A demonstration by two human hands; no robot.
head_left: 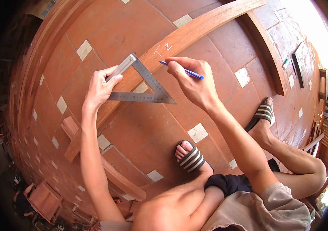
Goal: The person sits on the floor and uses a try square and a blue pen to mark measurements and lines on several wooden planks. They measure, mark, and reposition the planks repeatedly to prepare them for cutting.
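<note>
Reddish floor tiles (141, 127) with small pale insets carry a long wooden plank (194, 32) that runs aslant from lower left to upper right, pale marks chalked near its middle. Across it lies a steel triangular square (148, 86) — thin, stiff and probably light, its smooth metal likely to slide on the wood unless pressed flat; the thick stock end looks the surest place to hold. The left hand (100, 86) pinches that end, fingers curled over it. The right hand (192, 82) pinches a blue pen (183, 70), tip touching the plank just beside the square — slim, light, easily rolled
</note>
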